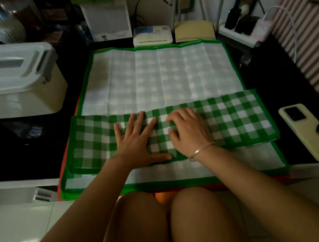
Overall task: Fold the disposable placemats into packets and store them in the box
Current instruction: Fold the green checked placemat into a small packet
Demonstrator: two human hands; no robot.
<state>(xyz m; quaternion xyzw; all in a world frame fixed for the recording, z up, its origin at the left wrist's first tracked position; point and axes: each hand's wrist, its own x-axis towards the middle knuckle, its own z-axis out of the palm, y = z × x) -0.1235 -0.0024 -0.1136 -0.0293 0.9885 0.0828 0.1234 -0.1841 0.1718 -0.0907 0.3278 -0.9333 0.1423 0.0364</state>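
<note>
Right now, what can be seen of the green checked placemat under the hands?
The green checked placemat lies spread on the dark tabletop, thin and creased like paper or film, with a solid green border. Its pale underside faces up; the near strip is folded over, showing brighter green-and-white checks. The left hand lies flat on that strip, the right hand presses beside it. Further green- and red-edged sheets show beneath.

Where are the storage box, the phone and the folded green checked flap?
storage box (14, 103): head view, its front wall
phone (314, 141): head view, middle of its back
folded green checked flap (238, 120): head view, its right half
</note>
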